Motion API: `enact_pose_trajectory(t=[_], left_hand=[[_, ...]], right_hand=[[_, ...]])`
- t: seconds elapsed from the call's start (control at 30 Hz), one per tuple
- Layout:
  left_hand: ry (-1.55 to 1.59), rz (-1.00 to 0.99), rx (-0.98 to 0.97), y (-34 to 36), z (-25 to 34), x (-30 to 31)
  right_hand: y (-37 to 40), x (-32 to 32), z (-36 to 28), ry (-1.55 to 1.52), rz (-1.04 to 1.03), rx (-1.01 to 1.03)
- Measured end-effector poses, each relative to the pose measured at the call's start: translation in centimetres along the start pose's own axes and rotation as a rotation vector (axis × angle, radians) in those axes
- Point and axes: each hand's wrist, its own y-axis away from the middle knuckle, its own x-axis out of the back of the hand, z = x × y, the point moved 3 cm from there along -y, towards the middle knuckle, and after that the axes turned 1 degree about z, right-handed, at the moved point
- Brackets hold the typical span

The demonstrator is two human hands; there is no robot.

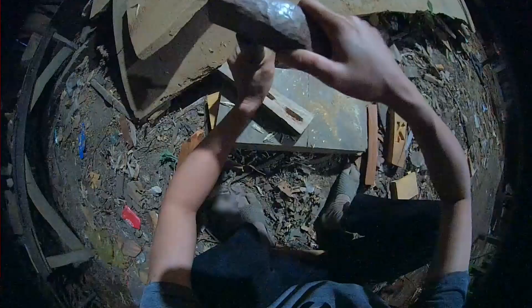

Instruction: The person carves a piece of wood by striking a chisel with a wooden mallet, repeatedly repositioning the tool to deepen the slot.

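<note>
Two overlapping pale boards (166, 25) lay beyond one grey slab (332, 119) on the littered floor (111, 158). Raised above the slab, the single rough-hewn club (260, 14) looked heavy, stiff and faceted, so probably not slippery. It seemed best gripped at its end, where the right hand (354, 53) wrapped it. The left hand (252, 75) was fisted just beneath, above one notched wooden strip (285, 111); whatever it held could not be told. Three orange offcuts (404, 186) lay nearby.

The right grip (354, 53) covers one end of the dark carved block (260, 11). The left grip (252, 75) hides its underside, and whether it closes round the block cannot be told. Its forearm (205, 158) masks part of the grey slab (327, 122) below.
</note>
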Motion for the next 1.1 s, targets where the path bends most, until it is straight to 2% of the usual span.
enact_pose_trajectory(t=[0.03, 0.07, 0.1, 0.17, 0.2, 0.23, 0.3, 0.33, 0.37, 0.43, 0.47, 0.5, 0.53, 0.57, 0.6, 0.67, 0.77, 0.8, 0.83, 0.87, 0.97, 1.1], left_hand=[[-0.049, -0.012, -0.061, -0.2, 0.4, 0.2], [0.23, 0.027, 0.183, 0.0, 0.5, 0.3], [0.306, 0.015, 0.246, 0.3, 0.1, 0.1], [0.455, 0.005, 0.375, 0.8, -0.7, -0.2], [0.347, -0.029, 0.268, 0.9, -1.0, -0.6], [0.254, -0.049, 0.229, 1.7, -1.6, -1.3], [0.068, -0.079, 0.148, 2.3, -1.9, -2.1], [0.149, -0.036, 0.17, 2.6, -1.6, -1.5], [0.085, -0.007, 0.118, 2.4, -1.5, -1.1], [-0.051, 0.06, 0.019, 2.2, -1.6, -0.4], [-0.005, -0.06, 0.151, 3.2, -4.0, -1.2], [0.304, -0.092, 0.447, 2.4, -3.9, -0.5], [0.591, -0.033, 0.759, 1.8, -3.7, 0.3], [0.86, 0.099, 1.027, 1.2, -2.9, 1.0], [0.878, 0.135, 0.961, 1.3, -3.0, 1.6], [0.899, 0.149, 0.9, 1.6, -3.6, 2.4], [0.924, 0.244, 0.997, 1.9, -5.1, 3.0], [0.991, 0.346, 1.069, 1.5, -5.7, 3.1], [1.058, 0.448, 1.14, 1.2, -6.2, 3.1], [1.001, 0.463, 1.131, 0.7, -7.0, 3.4], [1.078, 0.361, 1.072, -0.9, -8.4, 4.1], [1.042, 0.149, 1.013, -1.9, -5.0, 3.4]], right_hand=[[-0.1, 0.2, -0.1, 0.042, 0.057, 0.047], [0.1, -0.3, -0.3, 0.047, 0.048, 0.054], [0.5, -0.6, -0.5, -0.175, 0.2, 0.098], [0.7, -1.4, -0.1, -0.145, 0.189, 0.102], [0.7, -1.8, 0.0, -0.13, 0.184, 0.104], [0.6, -2.4, 0.3, 0.028, 0.176, 0.103], [0.7, -2.2, 0.3, -0.084, 0.218, 0.102], [1.1, -2.0, 0.0, -0.323, 0.259, 0.09], [1.4, -1.9, 0.1, -0.563, 0.304, 0.075], [1.2, -4.1, 1.4, -0.512, 0.095, -0.085], [1.2, -5.2, 2.1, -0.472, -0.013, -0.158], [1.5, -6.8, 2.9, -0.54, 0.018, -0.165], [1.7, -8.3, 3.7, -0.609, 0.05, -0.17], [2.6, -9.9, 4.3, -0.8, 0.049, -0.282], [3.5, -10.9, 4.7, -0.993, 0.044, -0.398], [5.8, -13.9, 5.9, -0.985, -0.284, -0.61], [8.8, -19.6, 7.2, -0.949, -0.269, -0.675], [9.5, -20.7, 7.1, -0.959, -0.284, -0.674], [10.1, -21.3, 7.0, -0.943, -0.236, -0.675], [10.5, -21.8, 7.3, -0.925, -0.181, -0.68], [10.4, -21.3, 7.3, -0.884, -0.288, -0.696], [10.3, -21.2, 7.4, -0.981, -0.316, -0.682]])
